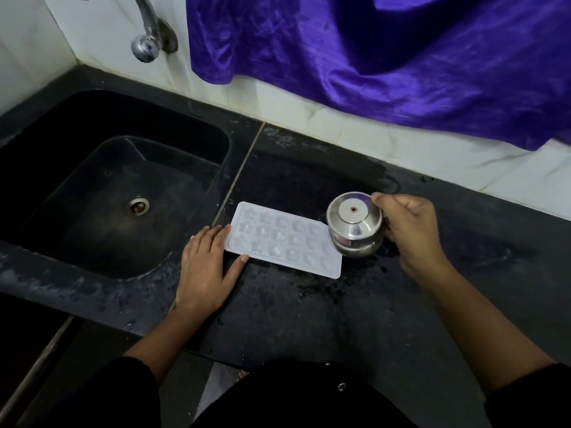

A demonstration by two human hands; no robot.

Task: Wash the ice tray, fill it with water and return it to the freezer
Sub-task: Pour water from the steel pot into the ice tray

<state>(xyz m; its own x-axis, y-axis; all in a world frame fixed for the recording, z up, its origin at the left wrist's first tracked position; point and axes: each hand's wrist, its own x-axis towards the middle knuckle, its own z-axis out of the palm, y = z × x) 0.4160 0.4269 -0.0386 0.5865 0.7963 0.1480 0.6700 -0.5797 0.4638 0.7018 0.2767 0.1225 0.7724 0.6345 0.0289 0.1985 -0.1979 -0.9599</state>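
Your ice tray [282, 239], a white plastic sheet with three rows of small moulded cups, some star-shaped and some round, lies flat on the black countertop [309, 304] just to the right of the sink, long side running away to the right. Your left hand [205, 267] rests palm down and spread open on the counter at the tray's near left corner, fingertips touching its left edge and the thumb lying along its front edge; it grips nothing. Your right hand [411, 233] is closed around a small steel pot [355, 227], held at the tray's right end and tipped over so that its base faces the camera and its mouth points down toward the tray; whether water is running from it cannot be told. The two hands are well apart, one at each end of the tray. The counter around the tray is spotted with water drops. The black sink [102, 186] sits to the left, with its metal drain [137, 206] showing in the bottom. A chrome tap [146, 41] projects from the white tiled wall [102, 29] above the sink. A purple cloth [386, 57] hangs over the wall behind the counter. Your black sleeves show at the bottom edge.
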